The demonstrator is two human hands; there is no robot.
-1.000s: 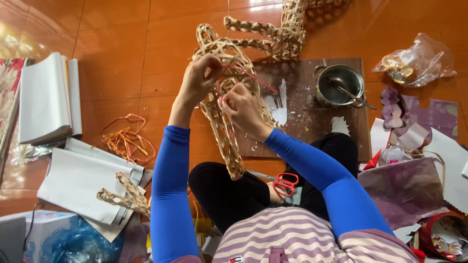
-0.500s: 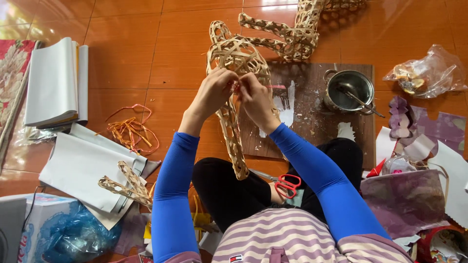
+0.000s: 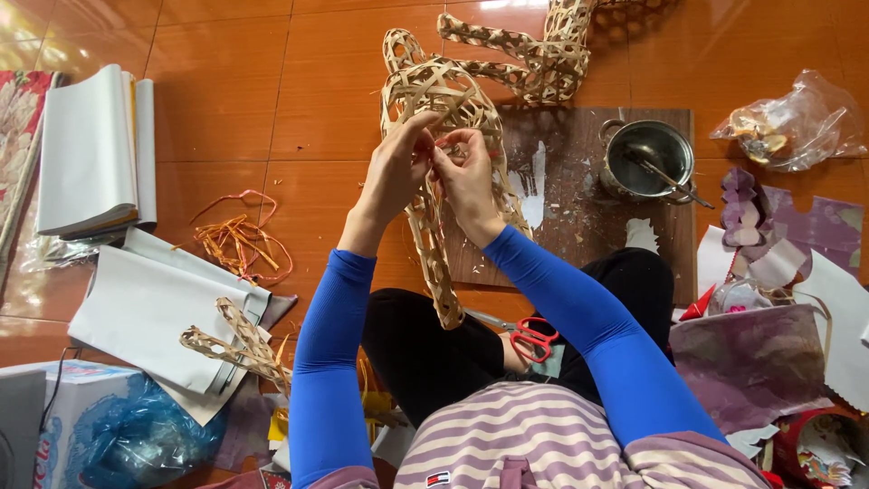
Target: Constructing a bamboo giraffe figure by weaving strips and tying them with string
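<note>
A woven frame of tan bamboo strips (image 3: 433, 100), shaped like an open lattice with a long tail, stands tilted between my knees. My left hand (image 3: 396, 172) grips its side, fingers curled around the strips. My right hand (image 3: 468, 177) pinches a strip right beside the left hand, the two hands touching. Both arms wear blue sleeves. The tail of the frame reaches down to my lap. A second woven lattice piece (image 3: 543, 50) lies on the floor behind it.
A metal pot (image 3: 647, 158) with a brush sits on a stained board (image 3: 570, 226). Red-handled scissors (image 3: 529, 340) lie on my leg. White paper stacks (image 3: 90, 149), orange strips (image 3: 240, 240), a small woven piece (image 3: 231, 344), purple paper (image 3: 751, 362) and a plastic bag (image 3: 787, 122) surround me.
My hands have drawn together on the frame and moved slightly right. The frame has tipped a little more upright as the view shifted.
</note>
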